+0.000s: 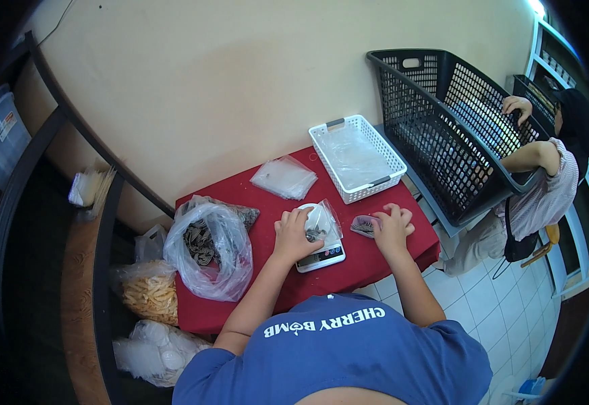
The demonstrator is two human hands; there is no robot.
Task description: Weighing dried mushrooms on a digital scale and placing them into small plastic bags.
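A white kitchen scale [321,259] stands on the red-covered table [277,283] in front of me. On it lies a clear plastic bag [331,226] with some dark, ridged pieces inside. My left hand [293,237] curls round the left side of this bag, thumb and fingers at its edge. To the right of the scale, my right hand [392,229] holds a small clear packet [362,227] of similar dark pieces, its edge purplish; the exact grip is partly hidden. A large open plastic bag [207,250] full of the dark pieces sits left of my left hand.
Flat clear bags [284,177] lie behind the scale, beside a white basket [358,158] lined with clear plastic. A big black crate [443,128] stands at right, where another person [544,169] reaches in. Bags of yellowish pieces [149,297] and a dark shelf frame [58,115] are at left.
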